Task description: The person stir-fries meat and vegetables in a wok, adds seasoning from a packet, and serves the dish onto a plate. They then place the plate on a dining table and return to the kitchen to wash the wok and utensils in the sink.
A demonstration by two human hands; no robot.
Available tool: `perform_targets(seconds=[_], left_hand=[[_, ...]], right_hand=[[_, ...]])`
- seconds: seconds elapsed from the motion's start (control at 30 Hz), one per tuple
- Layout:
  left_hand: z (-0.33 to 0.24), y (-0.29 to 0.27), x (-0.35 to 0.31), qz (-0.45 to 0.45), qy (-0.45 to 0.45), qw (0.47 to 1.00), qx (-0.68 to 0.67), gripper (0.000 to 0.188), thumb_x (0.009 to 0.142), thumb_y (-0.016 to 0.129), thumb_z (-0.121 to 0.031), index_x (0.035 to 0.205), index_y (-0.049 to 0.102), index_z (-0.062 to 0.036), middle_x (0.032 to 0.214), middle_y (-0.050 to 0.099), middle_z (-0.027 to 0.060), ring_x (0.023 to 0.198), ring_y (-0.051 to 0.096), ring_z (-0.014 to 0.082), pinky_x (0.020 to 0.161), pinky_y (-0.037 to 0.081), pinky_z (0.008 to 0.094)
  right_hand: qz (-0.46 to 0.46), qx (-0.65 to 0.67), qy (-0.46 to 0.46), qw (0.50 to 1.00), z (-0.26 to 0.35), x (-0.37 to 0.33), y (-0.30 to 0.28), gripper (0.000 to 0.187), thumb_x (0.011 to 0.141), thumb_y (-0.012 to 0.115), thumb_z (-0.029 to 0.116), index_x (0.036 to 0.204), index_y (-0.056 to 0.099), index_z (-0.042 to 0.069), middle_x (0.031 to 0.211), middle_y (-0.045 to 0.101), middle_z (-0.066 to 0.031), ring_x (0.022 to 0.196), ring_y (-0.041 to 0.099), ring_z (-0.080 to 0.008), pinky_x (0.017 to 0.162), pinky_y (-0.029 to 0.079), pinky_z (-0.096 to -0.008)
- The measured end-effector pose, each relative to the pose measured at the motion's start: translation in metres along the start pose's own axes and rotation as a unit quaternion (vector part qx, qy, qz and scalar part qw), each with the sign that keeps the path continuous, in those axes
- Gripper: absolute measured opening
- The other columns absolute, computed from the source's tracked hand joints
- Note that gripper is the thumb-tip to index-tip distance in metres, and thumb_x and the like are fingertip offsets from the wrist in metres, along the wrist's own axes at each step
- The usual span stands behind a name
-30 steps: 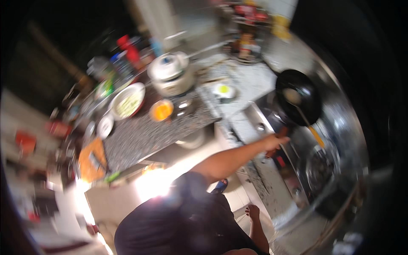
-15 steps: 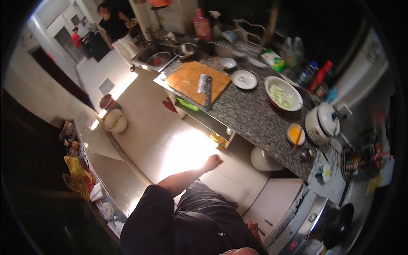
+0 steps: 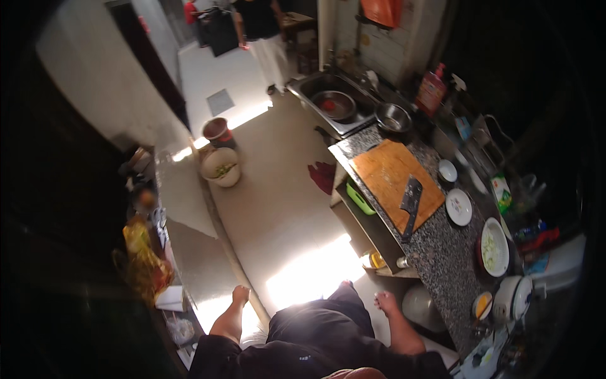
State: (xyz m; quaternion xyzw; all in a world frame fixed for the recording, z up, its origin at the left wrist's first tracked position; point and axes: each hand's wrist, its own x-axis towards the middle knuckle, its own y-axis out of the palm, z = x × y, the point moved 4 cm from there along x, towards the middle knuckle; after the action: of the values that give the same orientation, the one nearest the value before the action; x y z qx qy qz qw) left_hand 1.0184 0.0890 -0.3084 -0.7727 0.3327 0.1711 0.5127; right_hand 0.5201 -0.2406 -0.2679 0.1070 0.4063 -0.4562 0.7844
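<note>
My left hand (image 3: pixel 241 295) hangs over the floor by the light-coloured pole, its fingers curled in with nothing visible in them. On the other side, my right hand (image 3: pixel 385 302) is held out beside the cupboard under the counter, fingers loosely bent and apart, holding nothing. Neither hand touches anything. Nearest the right hand are a white round container (image 3: pixel 424 308) under the counter and a yellow bottle (image 3: pixel 372 259) on the low shelf. On the granite counter (image 3: pixel 435 271) lie a wooden cutting board (image 3: pixel 382 170) and a cleaver (image 3: pixel 411 201).
Along the counter stand a white plate (image 3: pixel 459 207), a bowl of chopped pale green vegetable (image 3: pixel 494 247), a bowl of yellow liquid (image 3: pixel 482 306) and a rice cooker (image 3: pixel 512 299). Ahead are a sink (image 3: pixel 334 101), two buckets (image 3: pixel 221 168) and a person (image 3: pixel 264 44) standing on the floor.
My view has turned to the right side less and toward the far doorway more. My left hand has swung from in front of me out to the left; my right hand has come forward.
</note>
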Motion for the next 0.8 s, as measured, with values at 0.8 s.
perform_targets(seconds=[0.8], left_hand=[[-0.281,-0.152,0.27,0.15,-0.015,0.95,-0.275,0.011,0.083,0.055,-0.009,0.074,0.048,-0.0085,0.062,0.049,0.0005,0.052,0.047,0.0105,0.047,0.039,0.0226]], right_hand=[[-0.042,-0.356,-0.422,0.833,0.411,0.251,0.173,0.011,0.072,0.054,0.018,0.068,0.056,0.008,0.071,0.057,-0.009,0.066,0.056,-0.0239,0.059,0.046,-0.0324]])
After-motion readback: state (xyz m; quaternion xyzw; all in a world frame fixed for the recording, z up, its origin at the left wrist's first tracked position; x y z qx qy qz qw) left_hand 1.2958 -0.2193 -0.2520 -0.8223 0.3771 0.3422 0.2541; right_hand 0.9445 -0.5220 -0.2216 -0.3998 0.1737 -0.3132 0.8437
